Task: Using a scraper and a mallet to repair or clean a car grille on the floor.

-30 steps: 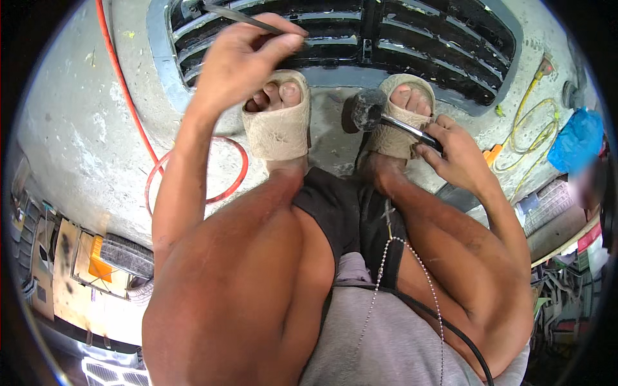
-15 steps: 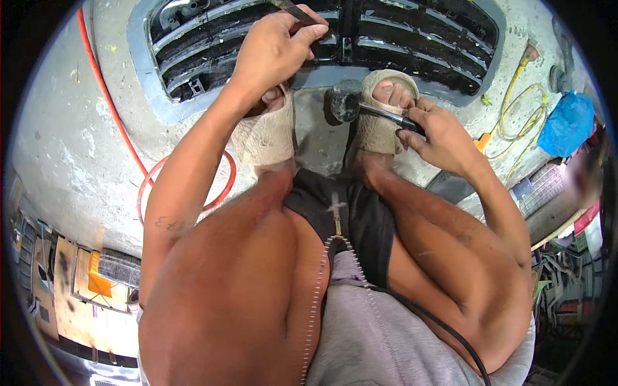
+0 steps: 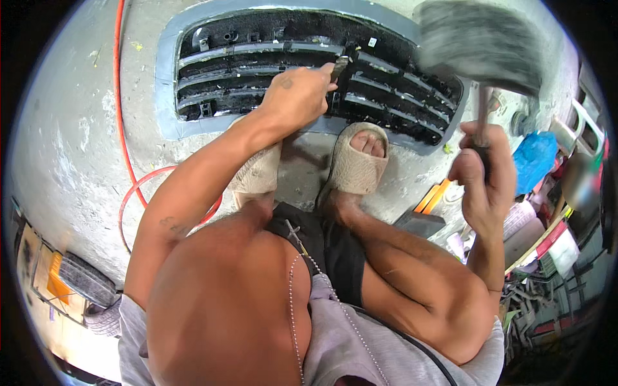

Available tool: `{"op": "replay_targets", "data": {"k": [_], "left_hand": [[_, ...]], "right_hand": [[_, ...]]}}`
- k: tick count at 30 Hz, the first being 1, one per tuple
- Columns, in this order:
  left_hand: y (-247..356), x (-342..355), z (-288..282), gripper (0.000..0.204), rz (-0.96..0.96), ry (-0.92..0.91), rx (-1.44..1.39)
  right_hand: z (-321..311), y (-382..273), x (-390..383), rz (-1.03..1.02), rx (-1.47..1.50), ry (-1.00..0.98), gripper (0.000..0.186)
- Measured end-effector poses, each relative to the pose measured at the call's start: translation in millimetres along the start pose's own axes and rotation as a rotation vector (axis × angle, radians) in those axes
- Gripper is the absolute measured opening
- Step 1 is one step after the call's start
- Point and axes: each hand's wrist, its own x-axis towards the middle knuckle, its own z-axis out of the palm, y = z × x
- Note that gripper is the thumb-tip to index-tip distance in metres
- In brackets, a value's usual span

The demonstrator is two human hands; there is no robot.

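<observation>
A car grille (image 3: 166, 83) with a grey frame and black slats lies on the floor just beyond my feet. Over its middle, my left hand (image 3: 296, 95) is closed around a flat metal chisel (image 3: 339, 67). The tool's tip is by the centre bar; whether it touches cannot be made out. Raised at the right, my right hand (image 3: 487, 174) grips the handle of a rubber mallet (image 3: 479, 48). The mallet's dark head is smeared by motion and covers the grille's far right corner.
A red hose (image 3: 119, 96) runs along the floor at the left and loops near my leg. My slippers (image 3: 358, 164) stand against the grille's near edge. To the right are a blue plastic bag (image 3: 533, 161), orange pieces (image 3: 432, 197) and piled clutter. A tyre (image 3: 87, 280) sits lower left.
My right hand has lifted the mallet from beside my right foot to high at the right. My left hand and the chisel have shifted nearer the grille's centre; the view has shifted too.
</observation>
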Motion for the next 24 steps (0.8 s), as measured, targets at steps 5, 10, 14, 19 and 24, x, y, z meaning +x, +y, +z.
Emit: {"op": "replay_targets", "data": {"k": [5, 10, 14, 19, 24], "left_hand": [[1, 2, 7, 0.021, 0.08, 0.092, -0.006], [-5, -13, 10, 0.016, 0.082, 0.147, -0.064], [6, -2, 1, 0.016, 0.013, 0.035, -0.037], [9, -9, -5, 0.019, 0.031, -0.062, -0.018], [-25, -23, -12, 0.019, -0.106, 0.054, -0.143]], "right_hand": [[13, 8, 15, -0.312, -0.448, 0.07, 0.032], [2, -9, 6, 0.033, -0.337, 0.104, 0.032], [8, 0, -7, -0.09, -0.282, 0.129, 0.033], [23, 9, -7, -0.061, -0.298, -0.102, 0.034], [29, 43, -28, -0.081, -0.247, -0.249, 0.035]]}}
